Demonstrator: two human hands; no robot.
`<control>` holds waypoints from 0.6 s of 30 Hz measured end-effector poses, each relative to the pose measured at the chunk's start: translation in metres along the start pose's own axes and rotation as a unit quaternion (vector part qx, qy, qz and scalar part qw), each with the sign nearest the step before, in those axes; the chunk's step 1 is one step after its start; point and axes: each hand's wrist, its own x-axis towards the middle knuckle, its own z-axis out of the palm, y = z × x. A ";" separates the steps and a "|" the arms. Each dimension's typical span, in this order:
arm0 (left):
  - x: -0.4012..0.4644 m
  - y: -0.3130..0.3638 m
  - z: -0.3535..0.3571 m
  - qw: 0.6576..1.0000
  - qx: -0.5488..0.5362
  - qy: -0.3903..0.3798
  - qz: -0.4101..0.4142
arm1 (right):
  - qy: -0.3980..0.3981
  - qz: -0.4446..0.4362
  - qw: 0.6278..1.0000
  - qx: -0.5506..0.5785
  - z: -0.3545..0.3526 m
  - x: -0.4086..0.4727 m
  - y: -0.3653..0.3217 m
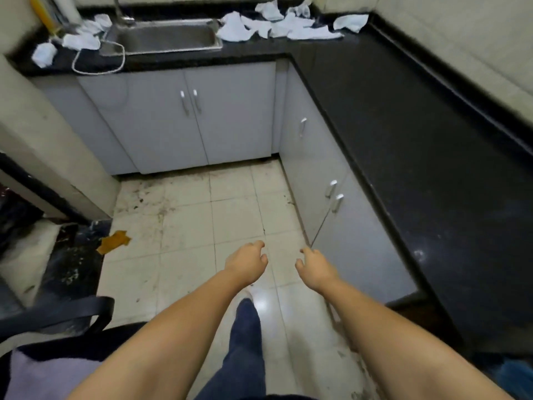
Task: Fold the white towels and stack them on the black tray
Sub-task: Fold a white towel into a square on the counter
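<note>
Kitchen corner seen from the head camera, before any towel is taken up. The left hand [247, 262] and right hand [315, 267] are held out over the tiled floor [184, 255], fingers loosely curled and holding nothing, well apart from the work. The white towels lie crumpled on the black bench [403, 134] at the far wall: a larger group [277, 24] right of the steel sink [164, 37], and a smaller group [78, 39] left of it. Count, as far as overlap allows: about seven or eight to the right, one of them [350, 23] lying a little apart, and about four to the left; the exact total cannot be told. No black tray can be made out. Judged step: approach the bench and select a first towel. To do it well, take the separate outlying towel, since it should lift free without dragging its neighbours; pinch two adjacent corners, shake it flat, and spread it on the bare stretch of bench along the right wall before folding. One sink, one tap [118, 8], one white cord [98, 63] looped over the bench edge, two pairs of cupboard doors [190, 101] are visible
</note>
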 end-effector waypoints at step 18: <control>0.390 0.042 -0.230 0.994 0.080 -0.004 0.078 | 0.074 0.029 0.995 0.051 -0.219 0.346 -0.102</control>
